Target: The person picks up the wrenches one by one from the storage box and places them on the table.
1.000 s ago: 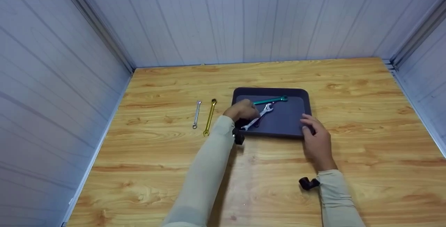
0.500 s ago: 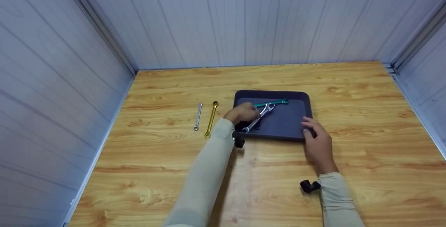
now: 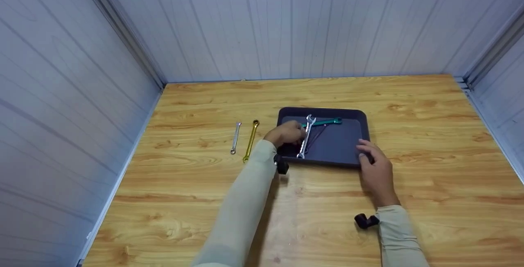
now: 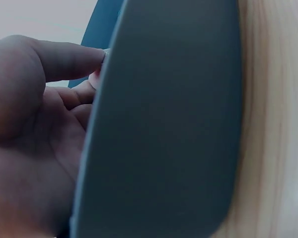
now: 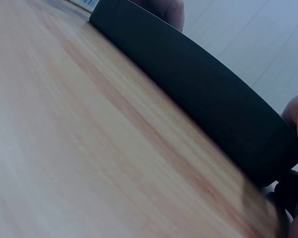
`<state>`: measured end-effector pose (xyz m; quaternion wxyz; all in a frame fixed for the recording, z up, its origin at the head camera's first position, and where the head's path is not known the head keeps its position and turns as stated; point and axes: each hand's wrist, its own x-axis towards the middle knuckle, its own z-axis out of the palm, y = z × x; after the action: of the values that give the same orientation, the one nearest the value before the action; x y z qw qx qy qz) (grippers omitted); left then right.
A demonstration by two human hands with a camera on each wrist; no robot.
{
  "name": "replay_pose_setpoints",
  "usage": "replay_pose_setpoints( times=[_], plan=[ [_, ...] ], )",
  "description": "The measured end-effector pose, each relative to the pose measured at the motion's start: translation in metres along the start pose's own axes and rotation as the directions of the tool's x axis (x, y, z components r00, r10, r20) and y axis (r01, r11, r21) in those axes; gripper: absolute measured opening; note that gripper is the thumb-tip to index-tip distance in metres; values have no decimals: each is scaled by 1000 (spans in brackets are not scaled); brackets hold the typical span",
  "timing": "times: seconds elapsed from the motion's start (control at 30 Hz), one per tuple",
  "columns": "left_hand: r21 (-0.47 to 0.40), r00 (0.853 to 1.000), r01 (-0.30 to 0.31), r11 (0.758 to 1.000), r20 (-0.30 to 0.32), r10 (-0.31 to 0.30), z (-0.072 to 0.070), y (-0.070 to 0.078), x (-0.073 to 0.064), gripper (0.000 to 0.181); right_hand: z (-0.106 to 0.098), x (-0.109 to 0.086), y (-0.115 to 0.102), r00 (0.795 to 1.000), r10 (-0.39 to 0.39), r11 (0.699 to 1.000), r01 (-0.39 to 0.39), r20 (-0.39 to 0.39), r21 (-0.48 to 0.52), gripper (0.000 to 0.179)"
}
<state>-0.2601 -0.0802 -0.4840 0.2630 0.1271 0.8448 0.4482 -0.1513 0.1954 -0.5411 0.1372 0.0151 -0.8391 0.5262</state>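
In the head view, my left hand [image 3: 288, 132] reaches into the left side of a dark grey tray [image 3: 339, 146]. Thumb and fingertips pinch a silver combination wrench [image 3: 306, 142] near its middle. Beneath that wrench lie a green wrench [image 3: 329, 122] and a dark purple wrench [image 3: 317, 138], both partly covered. My right hand [image 3: 376, 170] holds the tray's front right corner, fingers at the side rim. The left wrist view shows the tray wall [image 4: 164, 124] hiding most of what the left fingers grip. From the right wrist, the tray's outer side [image 5: 198, 89] fills much of the view.
Left of the tray, a gold ratchet wrench [image 3: 251, 140] and a smaller silver wrench [image 3: 236, 138] lie side by side on the wood-grain table [image 3: 184, 201]. Pale panel walls [image 3: 262, 25] close off the back and both sides.
The silver wrench has turned from a slant to nearly straight up-and-down in the head view, shifting slightly with my left fingers. My right hand stays at the tray corner.
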Motion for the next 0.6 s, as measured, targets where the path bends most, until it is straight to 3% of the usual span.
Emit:
replay_pose_setpoints(
  times=[0.4,0.6],
  plan=[
    [-76,1000,4,997,-12,-5,0,-5,-2,40,2,0,1,1000,1,1000,-1,4,0,26],
    [-92,996,57,994,-69,-64,1,-1,-2,29,0,1,-1,1000,1,1000,-1,4,-7,27]
  ],
)
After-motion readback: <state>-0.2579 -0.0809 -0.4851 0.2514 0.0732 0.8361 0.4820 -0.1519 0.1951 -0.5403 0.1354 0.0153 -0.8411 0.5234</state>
